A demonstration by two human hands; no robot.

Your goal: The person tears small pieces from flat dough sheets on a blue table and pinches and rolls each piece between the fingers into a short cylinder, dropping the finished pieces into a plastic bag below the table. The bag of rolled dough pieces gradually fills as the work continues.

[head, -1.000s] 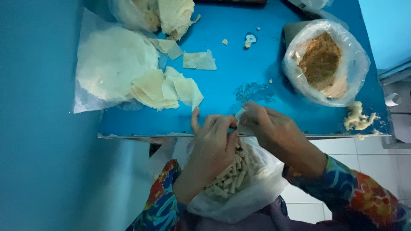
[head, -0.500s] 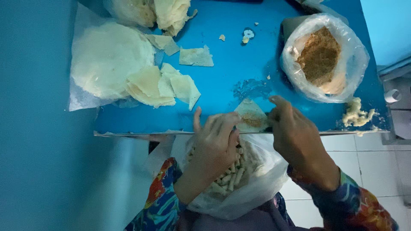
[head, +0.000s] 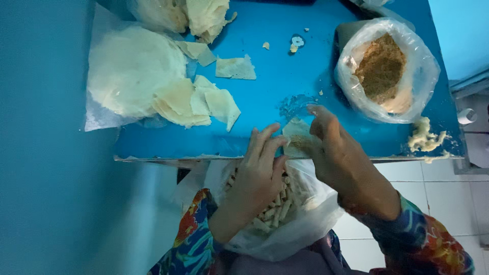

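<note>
- Nearest the camera, a clear plastic bag of pale finger-sized pastry rolls (head: 277, 209) sits open in the lap of a person in a bright floral-print sleeve (head: 191, 242), just below the near edge of the blue table (head: 265, 97).
- The left hand (head: 254, 175) rests over the mouth of that bag, fingers spread and open, its fingertips touching the near left edge of a small triangular piece of thin pale pastry wrapper (head: 298, 137) lying at the table's near edge.
- The right hand (head: 338, 153) is curled over the right side of the same wrapper, thumb and forefinger pinching it; a dab of brown filling shows on the sheet between the hands.
- The step in hand looks like the start of a roll: filling is laid and the wrapper's edges are gripped. The next move seems to call for a tight, even fold over the filling without tearing the thin sheet.
- On the left, a little farther off, a loose stack of cut cream-coloured wrapper pieces (head: 196, 102) lies beside a round stack of whole pastry sheets on clear plastic (head: 135, 69).
- On the right, a clear plastic bag lining a bowl (head: 423, 66) holds a mound of brown crumbly filling (head: 382, 69); it stands near the right hand but apart from it.
- At the near right corner lies a small lump of pale dough scraps (head: 425, 136).
- Farthest off, another single wrapper piece (head: 235, 67) and a crumpled heap of torn pastry sheets (head: 204, 15) lie toward the table's far edge.
</note>
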